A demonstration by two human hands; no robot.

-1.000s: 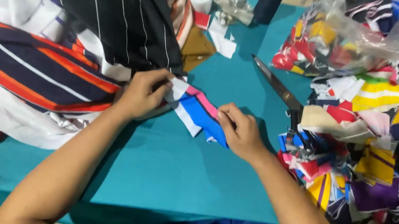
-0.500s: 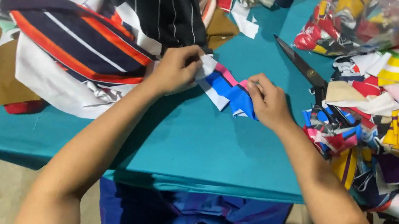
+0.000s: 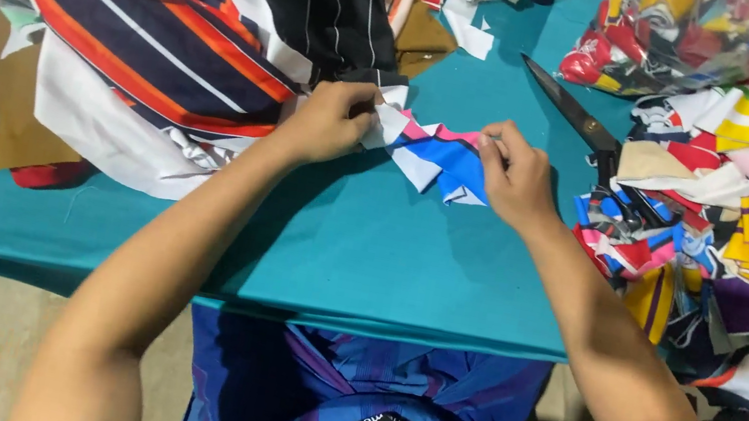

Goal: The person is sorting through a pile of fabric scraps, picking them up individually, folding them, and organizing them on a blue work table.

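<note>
Left hand (image 3: pixel 326 121) and right hand (image 3: pixel 514 175) stretch fabric strip (image 3: pixel 439 157) left-right.

Hidden and cut-off items, head view

Fabric strip (image 3: pixel 439 155): both ends covered by the left hand (image 3: pixel 328 122) and right hand (image 3: pixel 517 179); fingers (image 3: pixel 496 150) curled, tips unseen. Scissors (image 3: pixel 573 117): handles buried under the scrap pile (image 3: pixel 726 229), which runs off the right edge. Striped cloth heap (image 3: pixel 171 34) and plastic bag (image 3: pixel 687 40): cropped at top. Worktop (image 3: pixel 366 260): far corners covered.
</note>
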